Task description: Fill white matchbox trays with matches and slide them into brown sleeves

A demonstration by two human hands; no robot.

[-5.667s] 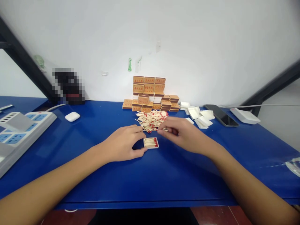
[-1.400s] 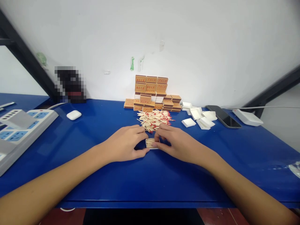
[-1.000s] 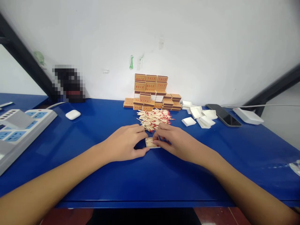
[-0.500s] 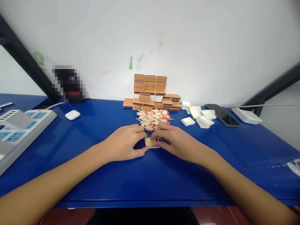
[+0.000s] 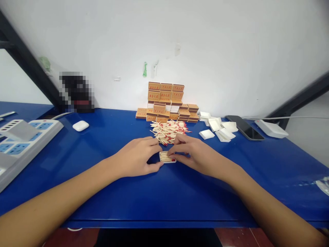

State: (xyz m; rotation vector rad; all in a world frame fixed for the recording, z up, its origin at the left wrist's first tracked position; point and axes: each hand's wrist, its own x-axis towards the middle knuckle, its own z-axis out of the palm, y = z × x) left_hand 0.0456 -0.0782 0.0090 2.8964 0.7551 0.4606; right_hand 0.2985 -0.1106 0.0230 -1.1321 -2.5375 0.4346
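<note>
A small white matchbox tray [image 5: 168, 162] with matches [image 5: 164, 156] lying in it rests on the blue table. My left hand [image 5: 138, 156] grips the tray's left end between thumb and fingers. Over the right part of the tray, my right hand [image 5: 195, 154] has its thumb and fingertips closed on matches, near their red heads. Just behind the tray lies a loose heap of red-tipped matches [image 5: 169, 131]. The fingers hide part of the tray's right end.
Printed matchboxes [image 5: 166, 96] are stacked against the wall behind the heap. Several white trays [image 5: 215, 124] lie to the right, beside a phone [image 5: 245, 127] and a white device [image 5: 271, 129]. On the left are a white case [image 5: 80, 126] and a power strip [image 5: 31, 151].
My right hand's fingers have shifted slightly at the tray's right side. My left hand keeps its hold on the tray. The whole view has moved a little.
</note>
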